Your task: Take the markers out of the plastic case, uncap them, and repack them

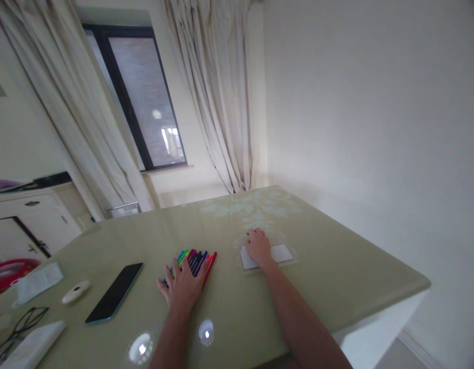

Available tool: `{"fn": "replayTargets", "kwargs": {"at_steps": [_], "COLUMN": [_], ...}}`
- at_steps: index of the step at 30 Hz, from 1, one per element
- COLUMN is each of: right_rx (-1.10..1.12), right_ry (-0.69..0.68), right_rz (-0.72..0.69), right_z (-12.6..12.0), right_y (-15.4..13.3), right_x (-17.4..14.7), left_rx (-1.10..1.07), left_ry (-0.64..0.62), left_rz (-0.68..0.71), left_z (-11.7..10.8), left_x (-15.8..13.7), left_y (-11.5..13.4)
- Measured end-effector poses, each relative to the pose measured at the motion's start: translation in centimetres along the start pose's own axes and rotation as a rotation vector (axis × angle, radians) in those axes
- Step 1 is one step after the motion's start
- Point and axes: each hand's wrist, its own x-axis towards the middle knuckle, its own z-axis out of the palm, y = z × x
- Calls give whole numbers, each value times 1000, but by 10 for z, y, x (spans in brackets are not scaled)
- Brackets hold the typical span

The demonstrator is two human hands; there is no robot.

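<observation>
A row of coloured felt-tip pens point(197, 261) lies side by side on the table. My left hand point(183, 287) rests over them with its fingers spread, covering their lower parts. At the right end, a red pen point(211, 267) sticks out beside my hand. Further right is a flat clear plastic case point(289, 261) with a white card point(282, 252) in it. Across this case lies my right hand point(259, 247), its bent fingers close together on the case's far part. The palm hides some of the card.
Left of the pens lies a dark phone point(114, 293), with a white oval object point(76, 291) beyond it. Glasses point(27, 320), a white box point(37, 346) and a pale packet point(39, 282) are at far left. The glossy table point(356, 287) has a corner at right, near the wall.
</observation>
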Motion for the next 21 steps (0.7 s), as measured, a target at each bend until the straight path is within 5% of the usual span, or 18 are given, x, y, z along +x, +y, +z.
{"fn": "replayTargets", "kwargs": {"at_steps": [5, 13, 21], "right_rx": [5, 6, -2], "right_ry": [-3, -3, 15], "right_rz": [-1, -9, -5], "right_z": [0, 1, 2], "right_y": [-1, -2, -3], "right_x": [-1, -2, -4], "left_rx": [-105, -149, -248], "left_ry": [26, -12, 19], "left_rz": [-103, 5, -68], "left_z": [0, 3, -2], "left_x": [4, 17, 22], "left_y": [-3, -5, 8]}}
